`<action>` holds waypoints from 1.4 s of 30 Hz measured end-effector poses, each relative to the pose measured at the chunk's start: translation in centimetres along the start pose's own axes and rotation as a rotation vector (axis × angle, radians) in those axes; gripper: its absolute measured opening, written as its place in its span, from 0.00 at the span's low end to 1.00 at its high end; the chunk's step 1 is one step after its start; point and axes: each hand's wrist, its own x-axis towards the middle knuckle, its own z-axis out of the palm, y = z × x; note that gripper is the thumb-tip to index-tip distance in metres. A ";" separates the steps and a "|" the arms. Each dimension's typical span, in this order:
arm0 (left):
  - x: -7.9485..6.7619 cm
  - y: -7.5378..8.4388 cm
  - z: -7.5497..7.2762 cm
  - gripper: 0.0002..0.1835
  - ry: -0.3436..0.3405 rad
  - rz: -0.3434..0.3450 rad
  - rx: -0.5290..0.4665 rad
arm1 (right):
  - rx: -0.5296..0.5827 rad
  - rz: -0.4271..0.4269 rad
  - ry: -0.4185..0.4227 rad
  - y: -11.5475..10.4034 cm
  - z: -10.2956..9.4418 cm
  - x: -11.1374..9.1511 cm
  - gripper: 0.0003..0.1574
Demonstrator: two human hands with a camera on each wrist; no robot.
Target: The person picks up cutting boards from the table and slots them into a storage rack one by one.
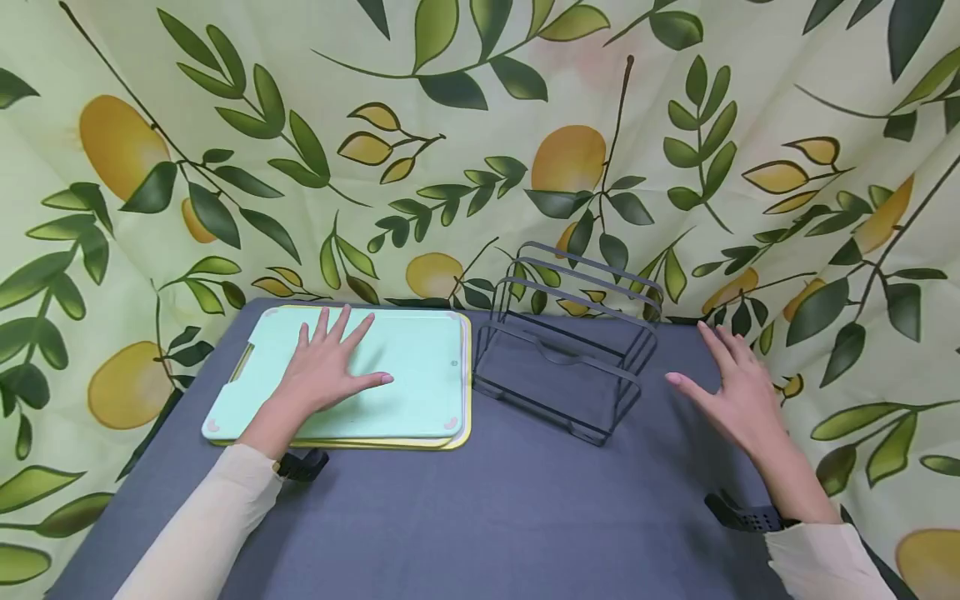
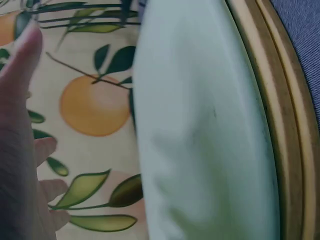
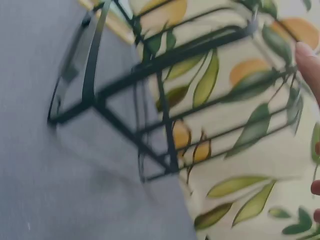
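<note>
A mint-green cutting board (image 1: 412,358) lies flat on top of a stack, with the rim of a yellow board (image 1: 467,417) showing beneath it. Over this stack my left hand (image 1: 321,367) hovers with fingers spread, holding nothing. The left wrist view shows the green board (image 2: 195,100) edge-on above tan-edged boards (image 2: 270,100), which lie under it. To the right of the stack stands a dark wire rack (image 1: 562,358) with several upright dividers and vacant slots. My right hand (image 1: 742,400) is held just right of the rack, fingers extended and thumb apart, gripping nothing.
A grey cloth covers the table (image 1: 480,517). Behind and at both sides hangs a curtain (image 1: 480,200) printed with leaves and yellow fruit. Dark bands sit around both wrists, below light sleeves (image 1: 202,517).
</note>
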 end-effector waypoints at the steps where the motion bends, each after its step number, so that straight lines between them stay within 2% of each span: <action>1: -0.4 -0.1 -0.2 0.55 0.014 0.004 -0.008 | 0.023 -0.009 0.026 -0.5 -0.2 -0.2 0.54; 7: -2.6 -0.6 -1.2 0.44 0.122 0.019 -0.120 | 0.138 -0.060 0.154 -3.9 -0.8 -1.1 0.46; 10: -3.4 -0.8 -1.5 0.39 0.152 -0.013 -0.197 | 0.181 -0.101 0.241 -5.7 -0.8 -1.3 0.44; 14: -3.9 -1.1 -1.7 0.35 0.212 -0.089 -0.301 | 0.258 -0.220 0.376 -7.7 -0.3 -1.1 0.43; 17: -4.0 -1.5 -1.5 0.34 0.268 -0.112 -0.355 | 0.310 -0.309 0.428 -9.3 0.4 -0.9 0.47; 21: -4.2 -2.1 -1.1 0.33 0.309 -0.125 -0.380 | 0.341 -0.375 0.420 -11.7 1.8 -0.8 0.52; 28: -5.0 -3.5 -0.5 0.34 0.353 -0.186 -0.392 | 0.405 -0.460 0.415 -15.4 5.2 -0.4 0.50; 35: -5.6 -4.3 -0.4 0.33 0.386 -0.208 -0.417 | 0.464 -0.472 0.359 -18.1 8.1 -0.6 0.48; 42: -5.9 -5.2 -0.8 0.35 0.356 -0.317 -0.363 | 0.481 -0.465 0.267 -21.5 10.8 -0.8 0.48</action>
